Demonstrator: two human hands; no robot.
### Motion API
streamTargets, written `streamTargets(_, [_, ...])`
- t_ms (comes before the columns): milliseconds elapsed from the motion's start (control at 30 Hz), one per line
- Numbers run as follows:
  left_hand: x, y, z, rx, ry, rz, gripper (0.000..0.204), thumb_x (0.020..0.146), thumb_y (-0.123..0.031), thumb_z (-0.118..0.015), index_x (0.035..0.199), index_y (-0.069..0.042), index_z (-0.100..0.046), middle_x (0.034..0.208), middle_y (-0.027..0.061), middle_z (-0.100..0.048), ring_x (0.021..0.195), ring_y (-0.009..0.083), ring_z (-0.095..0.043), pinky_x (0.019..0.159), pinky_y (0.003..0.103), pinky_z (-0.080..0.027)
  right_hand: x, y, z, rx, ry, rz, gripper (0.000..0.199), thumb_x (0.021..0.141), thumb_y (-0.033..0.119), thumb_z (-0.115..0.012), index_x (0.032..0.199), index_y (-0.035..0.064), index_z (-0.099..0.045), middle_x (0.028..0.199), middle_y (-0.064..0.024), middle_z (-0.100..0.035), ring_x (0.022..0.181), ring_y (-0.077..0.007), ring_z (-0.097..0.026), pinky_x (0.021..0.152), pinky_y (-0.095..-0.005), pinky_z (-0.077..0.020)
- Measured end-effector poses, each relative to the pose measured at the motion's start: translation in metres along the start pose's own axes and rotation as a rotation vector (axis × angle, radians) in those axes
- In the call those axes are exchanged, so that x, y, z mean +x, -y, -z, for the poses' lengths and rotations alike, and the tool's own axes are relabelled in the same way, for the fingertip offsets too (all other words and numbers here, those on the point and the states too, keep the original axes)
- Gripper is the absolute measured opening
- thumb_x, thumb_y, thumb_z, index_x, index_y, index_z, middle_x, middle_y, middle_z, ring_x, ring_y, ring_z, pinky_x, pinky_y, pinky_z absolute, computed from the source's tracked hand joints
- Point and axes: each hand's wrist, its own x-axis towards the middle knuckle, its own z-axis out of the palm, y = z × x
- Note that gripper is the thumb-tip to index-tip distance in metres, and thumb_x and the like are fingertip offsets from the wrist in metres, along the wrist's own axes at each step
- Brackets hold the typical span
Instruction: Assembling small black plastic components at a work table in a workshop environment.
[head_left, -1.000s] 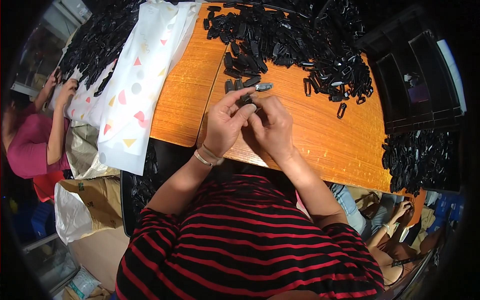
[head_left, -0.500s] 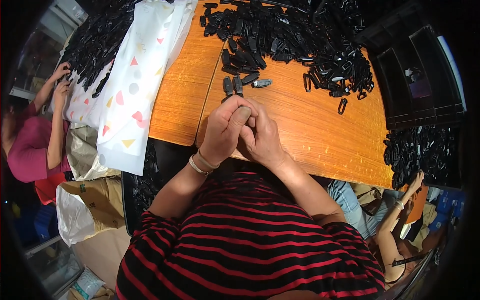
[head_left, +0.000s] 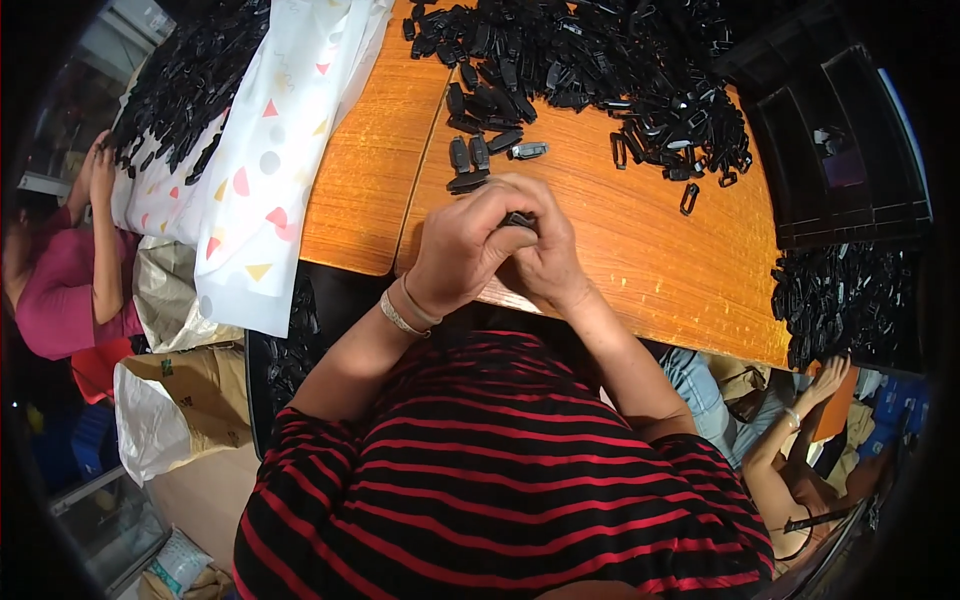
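My left hand and my right hand meet above the near edge of the wooden table. Between them is a small black plastic piece, mostly hidden by curled fingers; my left thumb lies across its lower side. Both hands are closed around it. Just beyond my knuckles lie several loose dark oblong plastic pieces, and a lighter-faced one rests beside them. A large heap of similar black pieces spreads over the far part of the table.
Open black frame-shaped pieces lie toward the right. A patterned white sheet hangs over the table's left side. At right stands a black crate above another heap. Other people's hands work at far left and lower right.
My hands have rolled, so the black piece now shows between them. At far left the co-worker's hands have drawn back a little; the right co-worker's hand has opened and shifted slightly down.
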Motion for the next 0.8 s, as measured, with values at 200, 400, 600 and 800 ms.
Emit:
streamTargets(200, [0.004,-0.007,0.000,0.049,0.018,-0.101,0.020,0.079,-0.013,-0.069,0.096,-0.005,-0.061,0.087,0.0099,-0.065,0.076,0.0293,-0.065,0.063,0.034,-0.050,0.001,0.006,0.012,-0.036,0.057,-0.021,0.058,0.090,0.038,-0.064,0.128,-0.0031,-0.048,0.120,-0.0134,-0.057,0.110,-0.0221,-0.058,0.091,-0.0320,-0.0472])
streamTargets(400, [-0.005,-0.023,0.001,0.152,0.007,-0.065,0.020,0.080,-0.020,-0.069,0.093,-0.007,-0.060,0.081,0.0090,-0.064,0.069,0.0301,-0.063,0.059,0.035,-0.047,-0.007,0.017,0.001,-0.178,0.005,0.052,0.054,0.091,0.028,-0.066,0.131,-0.0036,-0.047,0.125,-0.0180,-0.059,0.112,-0.0285,-0.061,0.094,-0.0337,-0.0480])
streamTargets(600, [-0.014,-0.025,0.005,0.142,-0.016,-0.075,0.021,0.083,-0.020,-0.067,0.098,-0.008,-0.058,0.084,0.0091,-0.064,0.069,0.0288,-0.063,0.059,0.034,-0.047,-0.009,0.024,-0.007,-0.037,0.031,0.010,0.054,0.091,0.028,-0.066,0.131,-0.0026,-0.047,0.127,-0.0155,-0.058,0.113,-0.0255,-0.060,0.095,-0.0333,-0.0473])
streamTargets(800, [-0.012,-0.017,0.015,0.121,0.040,-0.166,0.019,0.085,-0.018,-0.066,0.099,-0.008,-0.058,0.088,0.0095,-0.063,0.071,0.0285,-0.063,0.060,0.034,-0.048,0.002,0.020,0.004,0.047,0.134,0.041,0.056,0.088,0.022,-0.070,0.134,-0.0001,-0.046,0.129,-0.0125,-0.057,0.115,-0.0223,-0.058,0.097,-0.0325,-0.0461])
